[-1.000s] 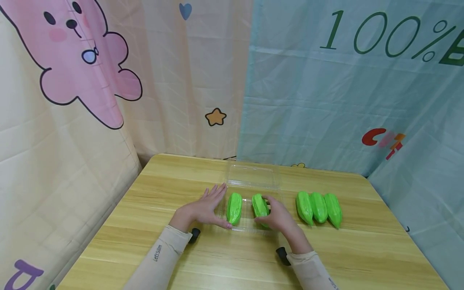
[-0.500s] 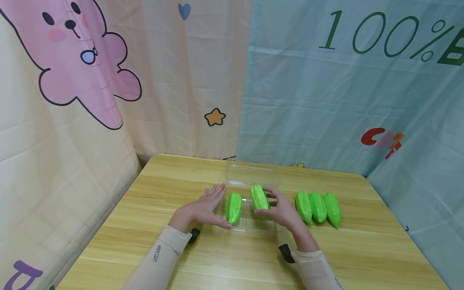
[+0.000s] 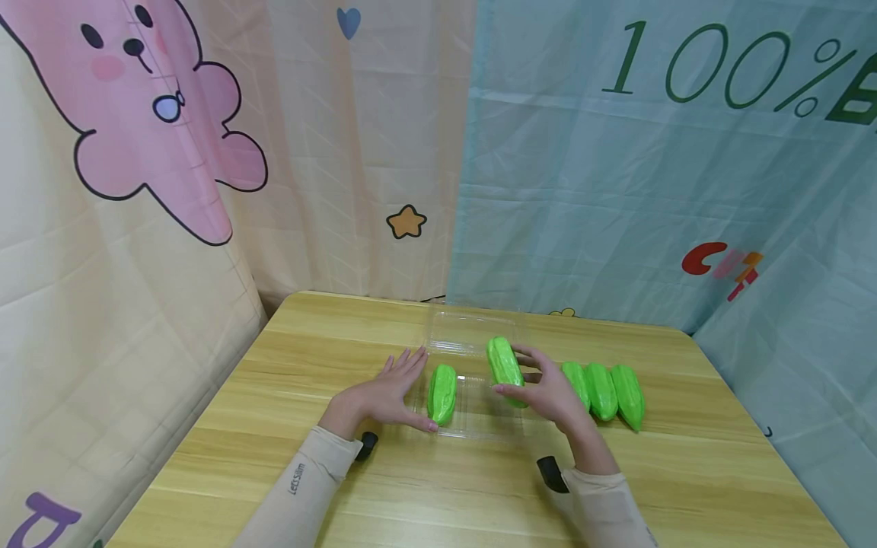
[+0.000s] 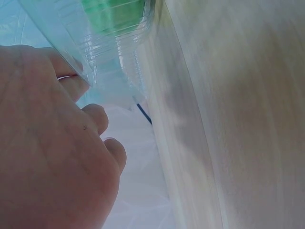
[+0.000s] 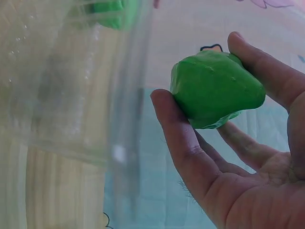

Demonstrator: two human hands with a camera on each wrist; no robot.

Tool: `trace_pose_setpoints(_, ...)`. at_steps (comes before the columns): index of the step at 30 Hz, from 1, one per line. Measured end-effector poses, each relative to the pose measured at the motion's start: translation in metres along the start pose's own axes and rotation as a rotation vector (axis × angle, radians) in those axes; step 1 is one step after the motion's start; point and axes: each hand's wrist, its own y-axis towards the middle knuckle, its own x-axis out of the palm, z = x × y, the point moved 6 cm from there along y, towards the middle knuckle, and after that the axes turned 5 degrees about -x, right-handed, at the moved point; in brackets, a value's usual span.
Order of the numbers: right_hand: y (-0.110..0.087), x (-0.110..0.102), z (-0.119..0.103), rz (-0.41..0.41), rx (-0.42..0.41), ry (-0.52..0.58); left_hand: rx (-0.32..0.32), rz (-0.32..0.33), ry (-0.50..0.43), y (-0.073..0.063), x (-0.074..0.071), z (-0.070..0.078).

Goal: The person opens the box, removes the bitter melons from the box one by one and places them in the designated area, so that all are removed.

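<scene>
My right hand (image 3: pixel 556 392) holds a glossy green, ridged star fruit (image 3: pixel 503 359) between thumb and fingers. It is raised over the right side of a clear plastic clamshell box (image 3: pixel 477 415). The right wrist view shows the held fruit end-on, apart from the box wall (image 5: pixel 125 109). Another star fruit (image 3: pixel 442 394) lies lengthwise in the left part of the box. My left hand (image 3: pixel 380 397) rests against the box's left side, fingers spread and thumb near the front corner. In the left wrist view its fingertips (image 4: pixel 74 87) touch the box rim.
Three more green star fruits (image 3: pixel 603 392) lie side by side on the wooden table (image 3: pixel 438 495), right of the box. The open clear lid (image 3: pixel 474 332) extends behind the box. Printed curtains (image 3: pixel 582 190) hang along the table's back and sides.
My right hand has lifted the star fruit from the right part of the box and moved it up and to the right. The left hand stays in place.
</scene>
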Motion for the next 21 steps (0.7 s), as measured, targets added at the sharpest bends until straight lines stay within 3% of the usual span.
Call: trace_pose_setpoints(21,-0.011,-0.061,0.005,0.103,0.051,-0.054,-0.015,-0.001,-0.017,-0.001,0.001,-0.002)
